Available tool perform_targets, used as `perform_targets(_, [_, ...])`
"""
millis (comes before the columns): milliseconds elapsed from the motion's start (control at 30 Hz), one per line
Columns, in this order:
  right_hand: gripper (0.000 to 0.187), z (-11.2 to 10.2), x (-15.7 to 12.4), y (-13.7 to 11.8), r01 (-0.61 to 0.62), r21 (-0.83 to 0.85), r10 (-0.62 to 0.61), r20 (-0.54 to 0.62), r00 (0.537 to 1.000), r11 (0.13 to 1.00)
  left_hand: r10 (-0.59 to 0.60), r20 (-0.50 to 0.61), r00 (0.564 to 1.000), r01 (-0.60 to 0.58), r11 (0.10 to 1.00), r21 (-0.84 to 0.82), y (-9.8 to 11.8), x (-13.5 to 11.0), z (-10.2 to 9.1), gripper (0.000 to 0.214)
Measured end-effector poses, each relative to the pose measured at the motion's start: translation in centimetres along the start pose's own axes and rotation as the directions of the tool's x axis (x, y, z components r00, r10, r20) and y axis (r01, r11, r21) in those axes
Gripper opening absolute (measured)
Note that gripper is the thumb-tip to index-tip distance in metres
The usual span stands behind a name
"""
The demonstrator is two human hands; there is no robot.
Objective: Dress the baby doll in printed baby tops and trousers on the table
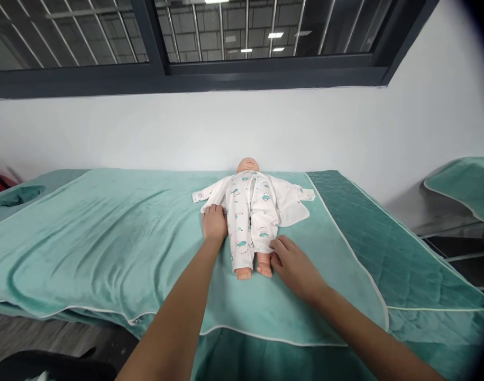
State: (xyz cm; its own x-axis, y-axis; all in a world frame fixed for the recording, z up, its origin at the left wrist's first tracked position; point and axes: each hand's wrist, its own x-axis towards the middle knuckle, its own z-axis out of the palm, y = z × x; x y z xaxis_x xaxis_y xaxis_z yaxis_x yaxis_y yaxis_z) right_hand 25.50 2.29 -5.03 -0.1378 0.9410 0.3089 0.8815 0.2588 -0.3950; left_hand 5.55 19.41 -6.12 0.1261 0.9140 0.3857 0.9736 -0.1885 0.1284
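— White wall (pixel 146 132) at the back, with a dark-framed window (pixel 245 32) above it and bars behind the glass. What's below?

— Green bed (pixel 400 254), quilted where it shows on the right. Most of it lies under a lighter green blanket (pixel 99 233) with pale edging, wrinkled on the left.

— And the doll (pixel 248 165)?

— On the blanket, face up, head by the wall and feet toward the person. It wears white printed pants (pixel 240 227), and a white shirt (pixel 291 203) spreads out on both sides.

— How do the pants sit?

— One cuff hangs lower. On the right leg as we look, the ankle and foot show; on the other, just the foot.

— Where are the hands?

— The left hand (pixel 215 223) lies on the shirt's lower edge, beside the pants, fingers together. Whether it grips cloth, I can't tell.

— And the right hand (pixel 297 264)?

— Bent fingertips touch the higher cuff, thumb near the foot. I can't tell if they pinch it.
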Motion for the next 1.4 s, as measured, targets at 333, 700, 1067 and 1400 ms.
perform_targets(333, [0.005,-5.6,-1.0,-2.0,0.082,0.332,-0.125,0.109,0.986,0.940,-0.012,0.002,1.000,0.012,1.000,-0.007,0.0,0.1,0.2,0.027])
perform_targets(700, [0.017,-3.5,-0.5,-4.3,0.291,0.118,-0.299,0.062,0.952,0.949,-0.023,0.011,1.000,0.024,1.000,-0.002,0.1,0.1,0.2,0.026])
perform_targets(1067, [0.013,-1.2,1.3,-5.6,0.254,0.023,-0.255,0.125,0.959,0.967,-0.014,0.002,1.000,0.014,1.000,-0.003,0.1,0.1,0.1,0.025])
perform_targets(1400, [0.009,-3.9,3.4,-3.4,0.205,0.374,-0.241,0.053,0.969,0.904,-0.022,0.006,1.000,0.021,0.999,0.026,0.2,0.1,0.0,0.024])
